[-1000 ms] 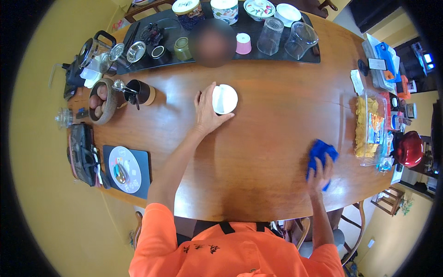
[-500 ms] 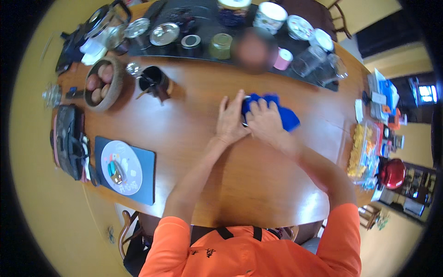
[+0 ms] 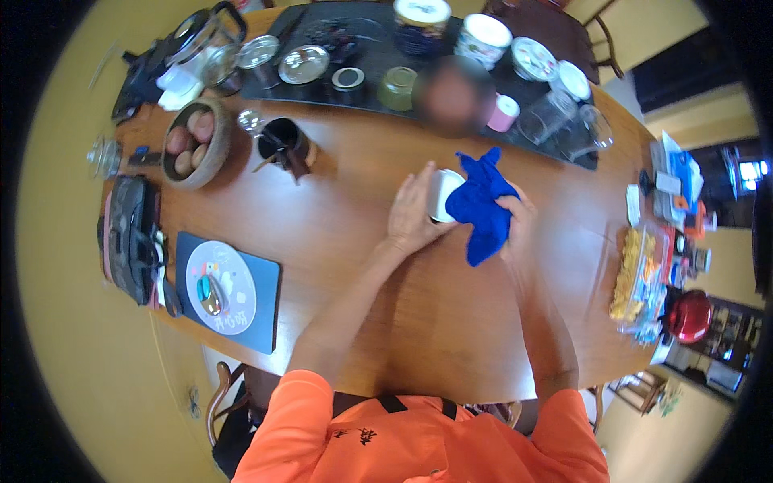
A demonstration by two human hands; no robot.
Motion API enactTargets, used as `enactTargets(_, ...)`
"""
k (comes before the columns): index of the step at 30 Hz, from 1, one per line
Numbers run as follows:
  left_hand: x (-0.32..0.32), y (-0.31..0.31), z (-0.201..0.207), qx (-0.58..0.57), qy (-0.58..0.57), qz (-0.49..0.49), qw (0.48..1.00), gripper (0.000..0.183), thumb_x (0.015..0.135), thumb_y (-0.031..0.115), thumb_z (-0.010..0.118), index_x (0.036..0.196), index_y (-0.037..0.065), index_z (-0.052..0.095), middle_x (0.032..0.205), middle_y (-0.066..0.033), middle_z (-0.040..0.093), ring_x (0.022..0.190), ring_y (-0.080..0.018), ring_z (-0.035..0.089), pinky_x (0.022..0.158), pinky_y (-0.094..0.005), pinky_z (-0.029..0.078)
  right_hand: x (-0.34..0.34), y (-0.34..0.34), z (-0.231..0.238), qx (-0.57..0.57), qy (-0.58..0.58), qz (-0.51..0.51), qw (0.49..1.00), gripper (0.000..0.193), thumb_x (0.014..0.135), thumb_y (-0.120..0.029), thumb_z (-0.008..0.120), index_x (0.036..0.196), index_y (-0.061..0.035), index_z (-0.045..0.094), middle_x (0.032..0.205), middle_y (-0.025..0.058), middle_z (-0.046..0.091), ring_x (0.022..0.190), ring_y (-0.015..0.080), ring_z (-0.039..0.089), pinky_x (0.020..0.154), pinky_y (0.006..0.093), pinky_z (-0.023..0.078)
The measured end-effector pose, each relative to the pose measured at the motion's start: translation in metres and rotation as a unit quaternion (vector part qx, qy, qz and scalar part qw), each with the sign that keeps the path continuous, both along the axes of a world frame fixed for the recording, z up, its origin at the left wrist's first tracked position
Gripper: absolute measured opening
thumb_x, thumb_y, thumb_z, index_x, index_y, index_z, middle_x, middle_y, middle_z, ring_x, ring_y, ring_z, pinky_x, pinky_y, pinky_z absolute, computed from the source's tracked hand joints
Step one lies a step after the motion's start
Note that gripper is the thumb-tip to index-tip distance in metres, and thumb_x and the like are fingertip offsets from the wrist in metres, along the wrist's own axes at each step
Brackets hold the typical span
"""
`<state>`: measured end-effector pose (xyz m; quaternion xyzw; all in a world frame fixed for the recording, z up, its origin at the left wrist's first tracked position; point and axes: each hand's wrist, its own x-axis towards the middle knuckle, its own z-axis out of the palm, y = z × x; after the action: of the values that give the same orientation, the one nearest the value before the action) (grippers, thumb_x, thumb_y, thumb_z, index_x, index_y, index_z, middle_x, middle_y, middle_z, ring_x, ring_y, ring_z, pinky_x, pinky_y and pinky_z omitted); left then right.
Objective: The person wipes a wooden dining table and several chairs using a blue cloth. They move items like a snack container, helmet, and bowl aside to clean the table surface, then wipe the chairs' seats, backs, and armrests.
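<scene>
Near the table's (image 3: 451, 330) left edge sits a bowl (image 3: 222, 153). Around the middle, short of the tray (image 3: 370, 60) along the far edge, the left hand (image 3: 415, 213) curls round the left side of a white cup (image 3: 444, 193), holding it. A blue cloth (image 3: 485, 205) overlaps the cup's right rim, pinched in the right hand (image 3: 522, 221). For good wiping, a steady left grip clear of the rim and gathered cloth corners would probably help.
</scene>
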<state>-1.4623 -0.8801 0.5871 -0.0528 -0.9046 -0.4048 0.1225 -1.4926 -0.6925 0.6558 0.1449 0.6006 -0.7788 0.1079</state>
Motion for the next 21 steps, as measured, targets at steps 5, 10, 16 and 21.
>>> enactTargets(5,-0.024,0.020,0.002,-0.011,0.034,0.055,0.998,0.105,0.054,0.027,0.092,0.140,-0.002,0.040,0.129,-0.0213,0.057,0.121,-0.0384,0.053,0.105,-0.0464,0.040,0.090,0.087,-0.016,0.557,0.365,0.105,0.739,0.039,0.067,-0.008,0.067,0.105,-0.0153,0.072,0.120,0.0127,0.062,0.106,0.0326,0.059,0.089,0.0431,0.048)
enactTargets(10,-0.054,0.023,-0.017,-0.007,0.037,0.068,0.997,0.098,0.057,0.027,0.092,0.137,-0.003,0.043,0.126,-0.0229,0.057,0.119,-0.0389,0.054,0.105,-0.0469,0.040,0.165,0.081,-0.031,0.543,0.337,0.259,0.724,0.050,0.064,-0.017,0.075,0.114,-0.0197,0.069,0.140,0.0090,0.049,0.131,0.0332,0.042,0.106,0.0592,0.028)
enactTargets(16,-0.030,0.017,-0.013,-0.032,0.061,0.073,0.995,0.095,0.075,0.035,0.084,0.145,-0.002,0.031,0.143,-0.0243,0.039,0.130,-0.0401,0.042,0.110,-0.0459,0.034,0.207,0.256,-0.057,0.683,0.194,0.039,0.703,0.053,0.066,-0.013,0.065,0.119,-0.0158,0.066,0.139,0.0168,0.050,0.129,0.0405,0.044,0.109,0.0548,0.034)
enactTargets(21,0.062,0.005,0.025,0.054,0.037,0.100,0.993,0.056,0.092,0.014,0.064,0.140,-0.003,0.040,0.132,-0.0193,0.051,0.122,-0.0310,0.049,0.104,-0.0420,0.037,0.333,0.368,-0.082,0.713,0.069,-0.091,0.692,0.053,0.080,-0.019,0.056,0.132,-0.0089,0.060,0.145,0.0240,0.042,0.134,0.0440,0.039,0.112,0.0530,0.029)
